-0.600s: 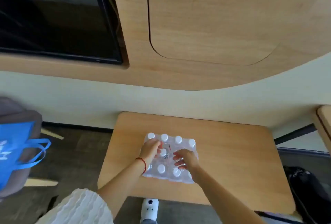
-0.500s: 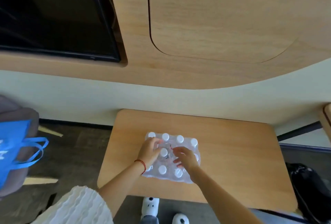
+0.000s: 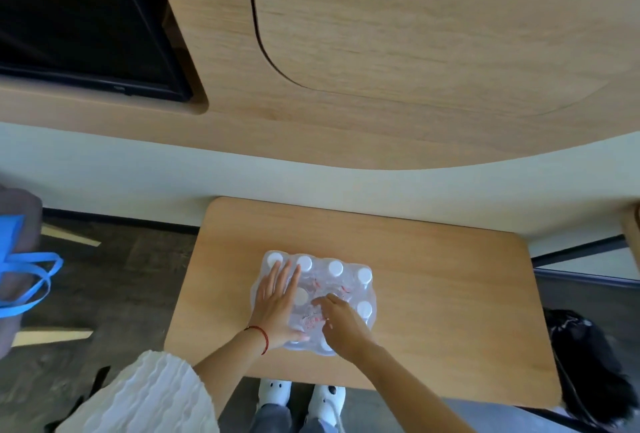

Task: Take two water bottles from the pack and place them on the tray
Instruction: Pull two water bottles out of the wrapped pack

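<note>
Two hands: both are resting on the pack, which is sitting left of centre on the wooden table.
Left hand: lying flat on the pack's left side, fingers straight and pressed close together, pointing far.
Right hand: fingertips are curling down into the wrap at the pack's middle; whether they are pinching it, I cannot tell.
Water bottles: white caps are showing through the clear wrap in rows.
Edges: pack's near side is sitting close to the table's near edge.
Open room: bare wood is stretching wide to the right and far.
Floor: blue bag well apart at left, black bag at right.
</note>
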Demonstrator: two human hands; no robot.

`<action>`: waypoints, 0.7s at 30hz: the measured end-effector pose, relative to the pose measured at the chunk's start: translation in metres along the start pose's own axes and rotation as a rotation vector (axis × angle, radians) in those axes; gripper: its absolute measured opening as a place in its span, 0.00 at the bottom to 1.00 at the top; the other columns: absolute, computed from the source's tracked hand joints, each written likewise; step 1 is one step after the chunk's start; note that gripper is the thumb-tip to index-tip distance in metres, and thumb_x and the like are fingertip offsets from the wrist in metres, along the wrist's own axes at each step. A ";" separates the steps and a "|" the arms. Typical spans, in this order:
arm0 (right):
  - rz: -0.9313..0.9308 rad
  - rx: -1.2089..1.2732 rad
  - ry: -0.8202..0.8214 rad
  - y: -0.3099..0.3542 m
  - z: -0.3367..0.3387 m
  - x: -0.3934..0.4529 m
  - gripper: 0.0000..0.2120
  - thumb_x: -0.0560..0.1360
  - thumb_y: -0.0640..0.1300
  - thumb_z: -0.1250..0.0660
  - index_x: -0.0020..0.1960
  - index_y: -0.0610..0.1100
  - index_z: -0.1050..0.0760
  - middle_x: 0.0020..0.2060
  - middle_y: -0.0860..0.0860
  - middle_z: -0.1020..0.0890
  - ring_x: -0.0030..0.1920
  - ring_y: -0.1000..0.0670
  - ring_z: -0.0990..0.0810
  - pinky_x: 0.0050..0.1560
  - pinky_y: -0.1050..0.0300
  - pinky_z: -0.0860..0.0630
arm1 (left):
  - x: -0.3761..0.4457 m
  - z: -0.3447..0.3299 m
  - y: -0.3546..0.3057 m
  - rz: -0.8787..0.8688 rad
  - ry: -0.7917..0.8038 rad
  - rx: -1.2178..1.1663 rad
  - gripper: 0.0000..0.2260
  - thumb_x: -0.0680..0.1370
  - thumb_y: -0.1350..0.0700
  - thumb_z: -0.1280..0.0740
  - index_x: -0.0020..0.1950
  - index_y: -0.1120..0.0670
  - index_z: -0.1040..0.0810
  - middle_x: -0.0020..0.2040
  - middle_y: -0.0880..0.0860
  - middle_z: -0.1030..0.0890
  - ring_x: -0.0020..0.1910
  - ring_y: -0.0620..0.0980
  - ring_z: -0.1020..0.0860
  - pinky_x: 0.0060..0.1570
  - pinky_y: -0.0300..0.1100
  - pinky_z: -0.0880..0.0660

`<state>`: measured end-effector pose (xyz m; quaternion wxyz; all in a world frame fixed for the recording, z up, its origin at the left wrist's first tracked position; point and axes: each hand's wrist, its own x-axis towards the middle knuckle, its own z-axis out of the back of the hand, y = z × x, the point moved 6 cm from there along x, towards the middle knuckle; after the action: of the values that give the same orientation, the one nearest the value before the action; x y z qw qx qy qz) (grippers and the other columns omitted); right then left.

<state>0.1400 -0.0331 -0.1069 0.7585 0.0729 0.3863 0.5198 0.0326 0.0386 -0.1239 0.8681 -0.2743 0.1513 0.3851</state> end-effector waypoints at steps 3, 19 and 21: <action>-0.025 0.154 -0.152 -0.022 0.017 -0.026 0.17 0.67 0.25 0.43 0.51 0.34 0.22 0.45 0.40 0.19 0.42 0.45 0.23 0.41 0.62 0.31 | 0.000 -0.001 0.002 -0.009 0.010 -0.007 0.54 0.67 0.38 0.29 0.74 0.50 0.67 0.77 0.54 0.67 0.71 0.54 0.73 0.74 0.57 0.62; -0.129 -0.267 -0.072 0.004 0.008 0.013 0.23 0.79 0.52 0.42 0.71 0.45 0.39 0.62 0.43 0.27 0.61 0.43 0.26 0.60 0.50 0.28 | 0.000 -0.014 0.017 -0.096 -0.128 -0.066 0.56 0.60 0.29 0.35 0.70 0.40 0.74 0.75 0.45 0.69 0.74 0.49 0.70 0.73 0.59 0.55; -0.135 -0.327 -0.084 -0.004 -0.001 0.019 0.23 0.79 0.52 0.41 0.71 0.45 0.39 0.60 0.43 0.24 0.58 0.43 0.24 0.60 0.51 0.28 | 0.000 -0.015 0.017 -0.100 -0.147 -0.044 0.55 0.61 0.27 0.36 0.71 0.41 0.72 0.77 0.48 0.65 0.76 0.51 0.66 0.73 0.59 0.52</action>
<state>0.1450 -0.0191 -0.1192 0.8088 -0.0560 0.2685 0.5203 0.0185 0.0389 -0.1425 0.8887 -0.2717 0.0647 0.3636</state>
